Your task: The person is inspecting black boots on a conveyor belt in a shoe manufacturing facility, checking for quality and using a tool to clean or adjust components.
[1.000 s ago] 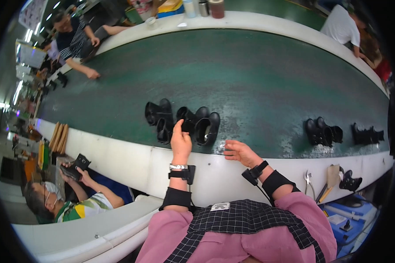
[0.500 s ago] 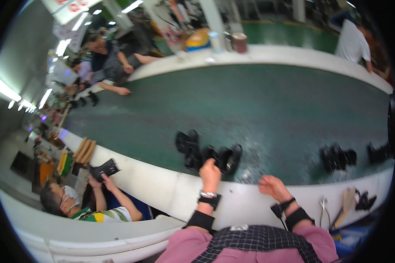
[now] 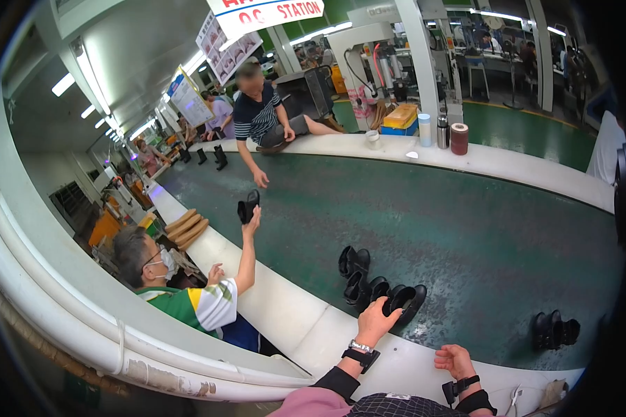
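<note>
Several black shoes stand close together on the green belt in front of me, with a black shoe (image 3: pixel 412 306) at the right end of the group. My left hand (image 3: pixel 377 322) is at the near side of this group, its fingers closed on the near edge of a shoe; part of the grip is hidden. To the right, my right hand (image 3: pixel 454 361) hovers over the white border, empty, its fingers loosely bent and apart. Farther right on the belt sits another cluster of black shoes (image 3: pixel 556 331), away from both hands.
The green conveyor belt (image 3: pixel 466 229) has a white border (image 3: pixel 306 323). At left, a masked person (image 3: pixel 188 299) holds up a black boot (image 3: pixel 248 206). Across sits a person in a striped shirt (image 3: pixel 254 121). Brown shoe lasts (image 3: pixel 186 229), bottles (image 3: pixel 459 139) and black boots (image 3: pixel 220 158) stand around.
My view has swung up and left. My left hand stays at the shoes, and my right hand remains empty. The masked person has raised a boot out over the belt.
</note>
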Demonstrator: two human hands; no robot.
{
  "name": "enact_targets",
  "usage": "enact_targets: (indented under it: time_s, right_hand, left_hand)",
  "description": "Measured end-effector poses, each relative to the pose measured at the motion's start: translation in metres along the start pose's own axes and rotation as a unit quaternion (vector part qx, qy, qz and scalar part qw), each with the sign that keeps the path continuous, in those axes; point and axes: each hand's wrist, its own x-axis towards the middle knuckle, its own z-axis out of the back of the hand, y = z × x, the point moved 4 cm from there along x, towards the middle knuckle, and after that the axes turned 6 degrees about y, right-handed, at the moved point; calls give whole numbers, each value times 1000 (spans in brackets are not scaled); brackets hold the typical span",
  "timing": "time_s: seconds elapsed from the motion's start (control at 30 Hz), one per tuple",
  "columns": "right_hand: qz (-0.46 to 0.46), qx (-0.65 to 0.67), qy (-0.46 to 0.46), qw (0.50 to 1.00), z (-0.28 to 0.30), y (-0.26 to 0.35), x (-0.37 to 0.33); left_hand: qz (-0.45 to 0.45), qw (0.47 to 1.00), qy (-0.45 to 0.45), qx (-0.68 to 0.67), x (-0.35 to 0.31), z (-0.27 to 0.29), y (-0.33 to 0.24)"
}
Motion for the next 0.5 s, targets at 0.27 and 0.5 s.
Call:
enact_targets:
  time_s: [0.27, 0.5]
  right_hand:
    - [7, 53, 7, 999, 18, -8, -5]
    - [4, 25, -3, 1000, 12, -1, -13]
  left_hand:
    - [-8, 999, -9, -31, 0, -8, 6]
    - [-29, 988, -138, -67, -9, 14, -1]
